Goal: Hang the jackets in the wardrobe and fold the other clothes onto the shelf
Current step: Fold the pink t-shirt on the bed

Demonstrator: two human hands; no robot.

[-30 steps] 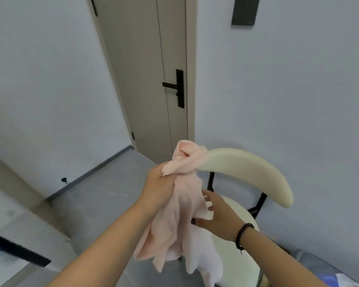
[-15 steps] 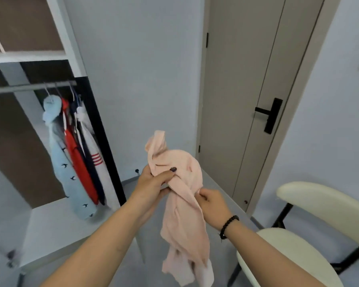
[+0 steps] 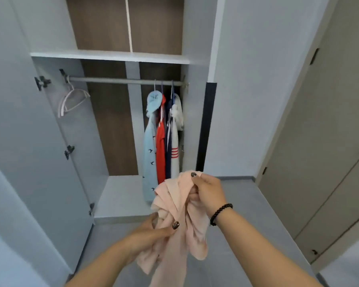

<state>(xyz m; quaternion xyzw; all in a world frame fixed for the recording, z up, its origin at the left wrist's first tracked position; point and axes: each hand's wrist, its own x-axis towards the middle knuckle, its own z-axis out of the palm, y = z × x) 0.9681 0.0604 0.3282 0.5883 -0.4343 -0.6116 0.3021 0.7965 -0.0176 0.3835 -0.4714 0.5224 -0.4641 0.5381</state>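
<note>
Nearest, both forearms reached forward from the bottom of the view, holding a pale pink garment (image 3: pixel 180 214) bunched between the hands in front of the open wardrobe. The left hand (image 3: pixel 151 233) was lower: its thumb, with a dark-painted nail, lay across the front of the cloth and pinched a fold against fingers mostly hidden behind the fabric. The right hand (image 3: pixel 208 190) was higher and gripped the garment's top edge, thumb curled over the cloth, the other fingers wrapped in the folds; how far apart they lay could not be told. A dark bead bracelet (image 3: pixel 221 213) sat on the right wrist. The rest of the garment hung loose below the hands, above the grey floor (image 3: pixel 247 214).

Beyond the hands, the wardrobe's lower shelf (image 3: pixel 120 195) was a pale flat surface just above floor level. The wardrobe door (image 3: pixel 29 162) stood open on the left, black hinges along its inner edge.

Farther in, a metal rail (image 3: pixel 116 80) ran across the compartment. Four garments hung at its right end, pressed close together: a light blue jacket (image 3: pixel 149 154) with small dark bird shapes, a red one (image 3: pixel 160 150), a navy one (image 3: pixel 168 146), and a white one (image 3: pixel 175 150) with red stripes. An empty pale hanger (image 3: pixel 71 100) hung at the rail's left end, well apart from them.

Above the rail, a white upper shelf (image 3: pixel 112 56) spanned the wardrobe, brown back panels behind it. A beige door (image 3: pixel 319 141) stood on the right.
</note>
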